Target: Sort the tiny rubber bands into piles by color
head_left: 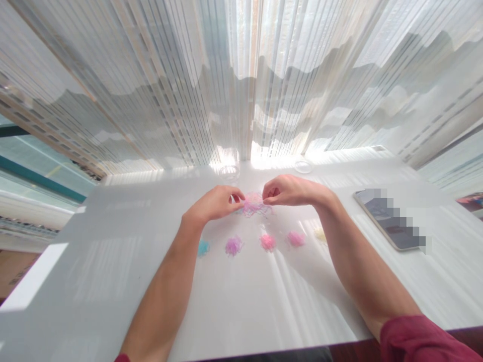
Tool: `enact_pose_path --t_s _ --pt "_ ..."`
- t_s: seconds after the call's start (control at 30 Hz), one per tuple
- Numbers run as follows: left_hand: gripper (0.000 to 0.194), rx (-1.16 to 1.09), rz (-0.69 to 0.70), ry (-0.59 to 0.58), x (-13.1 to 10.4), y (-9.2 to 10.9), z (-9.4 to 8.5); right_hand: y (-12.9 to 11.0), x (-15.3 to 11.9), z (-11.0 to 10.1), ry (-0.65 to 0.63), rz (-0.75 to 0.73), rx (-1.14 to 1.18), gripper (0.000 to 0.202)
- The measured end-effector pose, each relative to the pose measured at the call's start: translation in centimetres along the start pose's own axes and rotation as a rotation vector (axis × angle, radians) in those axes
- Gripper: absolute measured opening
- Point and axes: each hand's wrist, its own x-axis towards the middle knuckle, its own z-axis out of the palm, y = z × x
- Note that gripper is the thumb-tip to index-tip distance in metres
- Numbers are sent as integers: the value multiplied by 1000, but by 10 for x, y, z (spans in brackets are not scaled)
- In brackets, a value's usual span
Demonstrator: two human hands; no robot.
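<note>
On the white table (158,261) lies a loose mixed heap of thin coloured strands (253,203), like tiny rubber bands, mostly pink and lilac. My left hand (217,202) is at the heap's left edge, its thumb and forefinger curved close together in a pinch. From the other side my right hand (289,191) pinches at the heap's right edge, fingers curled in. Whatever sits between the fingertips is too small to make out. Nearer to me is a row of small heaps: blue (203,248), purple (234,246), coral pink (267,242), pink (296,239) and pale yellow (320,235), partly behind my right forearm.
A phone (388,218), partly blurred out, lies at the right. Two clear round dishes or lids, one at the left (229,172) and one at the right (303,166), are by the table's back edge. Behind them hang striped sheer curtains (234,100).
</note>
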Motion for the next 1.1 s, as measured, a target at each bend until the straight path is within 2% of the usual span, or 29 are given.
enact_pose_path --t_s 0.2,0.43,0.7,0.93,1.1 --pt "32 -150 80 -19 -2 9 1 0 0 -2 2 -48 55 11" --pt "28 -157 116 43 -2 8 -1 -1 0 0 33 -87 79 10" --pt "29 -172 154 28 -5 12 -5 -8 1 1 82 -181 136 13" --pt "29 -143 106 20 -7 8 -10 -11 1 2 113 -153 109 12" --pt "36 -38 45 -68 -12 -3 -17 -11 1 4 128 -124 84 14"
